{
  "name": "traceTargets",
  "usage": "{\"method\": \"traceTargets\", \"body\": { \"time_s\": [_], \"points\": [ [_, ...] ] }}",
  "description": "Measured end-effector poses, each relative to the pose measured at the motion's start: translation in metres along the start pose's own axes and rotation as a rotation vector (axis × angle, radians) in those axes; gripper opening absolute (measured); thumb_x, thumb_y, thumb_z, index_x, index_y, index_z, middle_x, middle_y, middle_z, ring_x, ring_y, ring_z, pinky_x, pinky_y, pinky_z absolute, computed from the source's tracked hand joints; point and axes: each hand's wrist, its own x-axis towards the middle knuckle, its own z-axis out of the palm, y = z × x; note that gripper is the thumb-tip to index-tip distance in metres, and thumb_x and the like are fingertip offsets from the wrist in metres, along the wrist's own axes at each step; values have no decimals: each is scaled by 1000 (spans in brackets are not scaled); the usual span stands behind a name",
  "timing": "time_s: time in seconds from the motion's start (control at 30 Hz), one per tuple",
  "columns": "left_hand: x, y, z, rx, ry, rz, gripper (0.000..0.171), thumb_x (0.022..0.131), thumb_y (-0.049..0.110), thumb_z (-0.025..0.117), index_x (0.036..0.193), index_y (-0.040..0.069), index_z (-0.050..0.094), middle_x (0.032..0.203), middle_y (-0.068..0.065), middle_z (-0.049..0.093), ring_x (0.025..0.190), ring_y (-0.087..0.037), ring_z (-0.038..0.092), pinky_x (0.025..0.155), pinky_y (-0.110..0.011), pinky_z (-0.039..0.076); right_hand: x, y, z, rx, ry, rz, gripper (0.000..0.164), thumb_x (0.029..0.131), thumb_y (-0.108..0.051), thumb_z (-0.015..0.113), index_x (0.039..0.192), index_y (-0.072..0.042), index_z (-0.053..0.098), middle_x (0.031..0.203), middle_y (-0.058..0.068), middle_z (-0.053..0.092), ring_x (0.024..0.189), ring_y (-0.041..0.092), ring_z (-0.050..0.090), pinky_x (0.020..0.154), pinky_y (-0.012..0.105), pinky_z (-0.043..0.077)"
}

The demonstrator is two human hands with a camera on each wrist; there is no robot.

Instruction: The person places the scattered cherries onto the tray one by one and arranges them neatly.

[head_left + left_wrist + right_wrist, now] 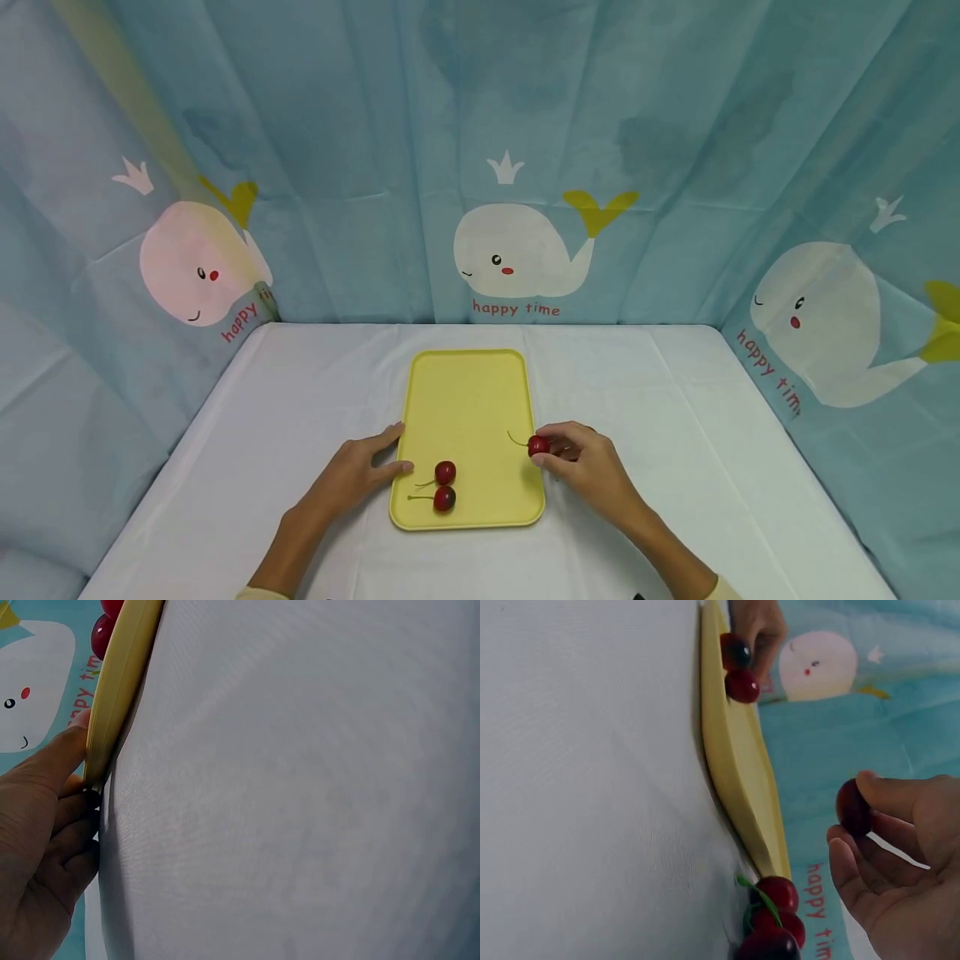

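A dark red cherry [538, 446] with a thin stem is pinched between the thumb and fingers of my right hand [596, 471], over the right rim of the yellow tray [472, 400]. Two more cherries, an upper one [446, 473] and a lower one [444, 499], lie side by side near the tray's front left, stems pointing left. My left hand [352, 475] holds the tray's left edge, thumb over the rim and fingers against the outer side. In the right wrist view the pinched cherry [853, 808] shows between thumb and fingertips, its stem mostly hidden.
The right wrist view shows several cherries [776, 894] with a green stem on the white cloth [592, 787] beside the tray; my right hand mostly hides them in the head view. A blue curtain [337, 167] printed with whales surrounds the table's back and sides.
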Motion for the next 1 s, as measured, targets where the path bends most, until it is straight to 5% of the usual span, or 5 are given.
{"method": "traceTargets", "body": {
  "time_s": [0.5,1.0],
  "points": [
    [1,0,0,12,0,-6,81,94,51,78,157,8,51,158,-10,53,149,-36,48,120,-57,42,15,-8,27,3,-40,42,34,88,-24,89,118,-15,79,109,-5,76,85,10,73,77,23,63],
    [1,-3,2,0,-6,-12,81,93,49,79,158,9,51,158,-10,52,150,-32,46,121,-55,41,28,-10,52,-13,-89,-8,30,91,-23,87,117,-12,80,110,-2,77,93,15,72,81,24,63]
  ]
}}
